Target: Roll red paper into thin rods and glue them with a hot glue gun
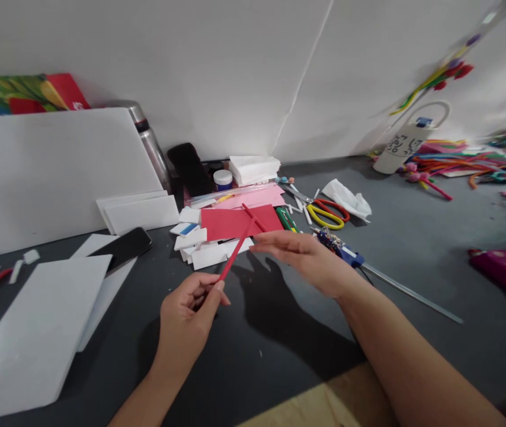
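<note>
My left hand [193, 308] pinches the lower end of a thin red stick [235, 255], which looks like rolled paper, between thumb and fingers. The stick slants up and away to the right. My right hand [295, 252] hovers beside its upper end, fingers stretched out together and holding nothing; whether it touches the stick I cannot tell. Beyond the hands lies red paper [217, 224], with a short red strip [255, 218] on it. White paper pieces [208, 256] are scattered in front of the red paper.
Scissors with yellow and red handles [326, 214] lie near a crumpled tissue [348, 200]. A blue tool [344, 252] sits behind my right wrist, and a magenta glue gun [504, 273] at right. White boards [35, 332] and a phone [126, 246] occupy the left; a bottle [397, 151] stands behind.
</note>
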